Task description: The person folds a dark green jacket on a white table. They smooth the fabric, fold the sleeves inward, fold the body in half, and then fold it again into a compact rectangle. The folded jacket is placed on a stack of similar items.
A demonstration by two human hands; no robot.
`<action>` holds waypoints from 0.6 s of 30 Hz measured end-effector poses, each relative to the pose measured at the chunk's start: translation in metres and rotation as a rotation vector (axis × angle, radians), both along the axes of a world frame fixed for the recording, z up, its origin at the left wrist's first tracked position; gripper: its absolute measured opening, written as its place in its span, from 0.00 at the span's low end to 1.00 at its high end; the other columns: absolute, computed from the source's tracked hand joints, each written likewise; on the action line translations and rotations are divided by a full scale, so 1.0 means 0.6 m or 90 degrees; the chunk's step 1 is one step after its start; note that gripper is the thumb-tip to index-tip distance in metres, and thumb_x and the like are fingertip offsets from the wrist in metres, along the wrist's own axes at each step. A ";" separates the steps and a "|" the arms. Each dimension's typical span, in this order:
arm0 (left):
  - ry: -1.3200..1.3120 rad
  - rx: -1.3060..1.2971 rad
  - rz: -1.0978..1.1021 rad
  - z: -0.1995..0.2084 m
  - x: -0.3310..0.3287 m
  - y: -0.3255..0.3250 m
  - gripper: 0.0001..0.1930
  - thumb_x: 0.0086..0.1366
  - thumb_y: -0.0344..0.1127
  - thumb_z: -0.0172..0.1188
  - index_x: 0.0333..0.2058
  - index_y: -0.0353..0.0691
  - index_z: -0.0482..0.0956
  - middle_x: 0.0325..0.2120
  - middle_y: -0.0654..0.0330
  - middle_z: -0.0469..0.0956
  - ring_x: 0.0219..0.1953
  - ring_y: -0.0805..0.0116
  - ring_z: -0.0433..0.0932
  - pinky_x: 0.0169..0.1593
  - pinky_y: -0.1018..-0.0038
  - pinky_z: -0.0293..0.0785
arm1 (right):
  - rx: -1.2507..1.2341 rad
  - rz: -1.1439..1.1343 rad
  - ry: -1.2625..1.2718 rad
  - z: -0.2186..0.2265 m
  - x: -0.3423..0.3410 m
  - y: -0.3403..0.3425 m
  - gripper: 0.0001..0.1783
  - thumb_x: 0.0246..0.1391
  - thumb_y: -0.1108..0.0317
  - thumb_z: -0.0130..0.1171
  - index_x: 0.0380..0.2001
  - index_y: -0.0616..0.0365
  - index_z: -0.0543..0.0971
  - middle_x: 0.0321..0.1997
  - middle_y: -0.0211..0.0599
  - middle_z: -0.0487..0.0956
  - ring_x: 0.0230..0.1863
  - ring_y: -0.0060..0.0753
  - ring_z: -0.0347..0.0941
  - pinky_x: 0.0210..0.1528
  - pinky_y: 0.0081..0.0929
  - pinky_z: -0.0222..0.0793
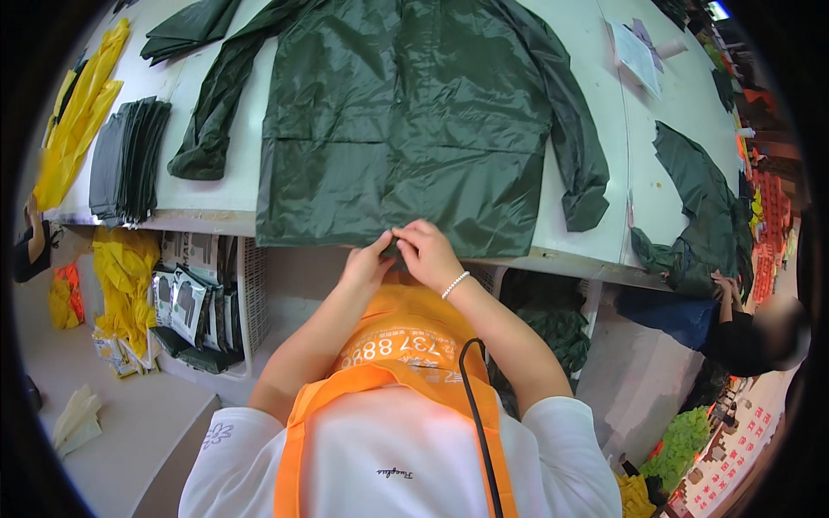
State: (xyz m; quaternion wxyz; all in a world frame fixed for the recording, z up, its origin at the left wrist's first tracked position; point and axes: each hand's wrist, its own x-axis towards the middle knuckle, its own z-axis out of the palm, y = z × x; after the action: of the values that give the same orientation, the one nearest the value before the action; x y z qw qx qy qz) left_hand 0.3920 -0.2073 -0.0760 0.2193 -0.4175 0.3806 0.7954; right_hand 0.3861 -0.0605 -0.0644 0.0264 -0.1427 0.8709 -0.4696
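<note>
A dark green rain jacket (345, 104) lies spread on the white table, front up, its sleeves out to both sides. Its lower hem hangs slightly over the table's near edge. At the middle of that hem, my left hand (372, 263) and my right hand (425, 249) meet, each pinching the fabric at the bottom of the front opening. Both hands are closed, thumbs and forefingers pressed together on the hem. A beaded bracelet is on my right wrist.
Folded dark green garments (129, 160) stack at left beside yellow garments (82, 121). Under the white table (587, 34) stands a basket (252, 298) of packaged garments. A co-worker (738, 324) at right handles another dark green garment (691, 207); another person's arm (34, 233) shows far left.
</note>
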 end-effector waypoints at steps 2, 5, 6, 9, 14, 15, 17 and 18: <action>0.010 -0.074 -0.014 -0.009 0.013 -0.035 0.14 0.57 0.29 0.62 0.41 0.30 0.74 0.39 0.54 0.76 0.40 0.64 0.75 0.42 0.67 0.72 | -0.014 -0.008 -0.023 0.032 -0.027 0.029 0.10 0.48 0.72 0.58 0.36 0.61 0.79 0.36 0.44 0.77 0.37 0.47 0.73 0.41 0.33 0.70; 0.054 -0.223 0.011 -0.018 0.037 -0.124 0.20 0.57 0.26 0.61 0.48 0.27 0.71 0.46 0.51 0.74 0.47 0.60 0.75 0.49 0.63 0.73 | 0.029 -0.147 0.173 0.077 -0.139 0.138 0.07 0.48 0.73 0.56 0.32 0.60 0.79 0.33 0.43 0.78 0.38 0.48 0.73 0.44 0.35 0.69; 0.038 -0.272 0.024 -0.031 0.047 -0.175 0.20 0.57 0.26 0.61 0.48 0.28 0.71 0.44 0.53 0.75 0.45 0.61 0.75 0.48 0.65 0.73 | 0.027 -0.231 0.169 0.092 -0.182 0.180 0.06 0.47 0.73 0.57 0.31 0.60 0.79 0.33 0.43 0.78 0.39 0.48 0.73 0.45 0.35 0.68; -0.037 -0.607 0.036 -0.042 0.055 -0.327 0.20 0.51 0.29 0.64 0.44 0.30 0.72 0.39 0.53 0.76 0.39 0.63 0.76 0.45 0.68 0.71 | 0.266 -0.397 0.254 0.057 -0.314 0.341 0.16 0.50 0.65 0.58 0.41 0.60 0.78 0.49 0.51 0.73 0.49 0.50 0.70 0.51 0.39 0.65; 0.325 -0.962 0.095 0.050 -0.115 -0.236 0.27 0.57 0.35 0.63 0.53 0.32 0.67 0.45 0.52 0.73 0.48 0.64 0.71 0.52 0.70 0.67 | 0.012 -0.327 -0.180 -0.037 -0.377 0.320 0.34 0.46 0.52 0.63 0.49 0.68 0.70 0.55 0.57 0.70 0.56 0.55 0.67 0.57 0.39 0.63; 0.357 -0.803 -0.005 0.074 -0.162 -0.168 0.27 0.58 0.39 0.63 0.54 0.34 0.67 0.47 0.52 0.73 0.48 0.65 0.71 0.52 0.71 0.67 | -0.007 -0.258 -0.168 -0.051 -0.367 0.293 0.32 0.46 0.54 0.62 0.49 0.67 0.70 0.51 0.57 0.73 0.53 0.56 0.69 0.54 0.39 0.64; 0.390 -0.636 -0.212 0.124 -0.237 -0.034 0.33 0.59 0.46 0.63 0.57 0.33 0.64 0.48 0.51 0.73 0.49 0.64 0.73 0.51 0.71 0.68 | -0.021 -0.194 -0.134 -0.026 -0.327 0.201 0.26 0.48 0.60 0.60 0.47 0.65 0.71 0.42 0.59 0.76 0.46 0.60 0.71 0.49 0.39 0.67; 0.373 -0.628 -0.289 0.119 -0.267 0.009 0.40 0.57 0.53 0.62 0.59 0.30 0.60 0.50 0.48 0.72 0.51 0.61 0.72 0.53 0.69 0.68 | -0.040 -0.130 -0.122 -0.004 -0.300 0.155 0.23 0.50 0.61 0.58 0.45 0.66 0.72 0.39 0.58 0.76 0.44 0.54 0.74 0.47 0.38 0.68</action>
State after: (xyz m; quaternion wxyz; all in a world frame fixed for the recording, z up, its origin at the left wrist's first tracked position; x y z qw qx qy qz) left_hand 0.2320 -0.2019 -0.0049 0.0504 -0.1425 0.8272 0.5412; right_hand 0.2059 0.0327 -0.0669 0.0567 -0.0084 0.8594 -0.5081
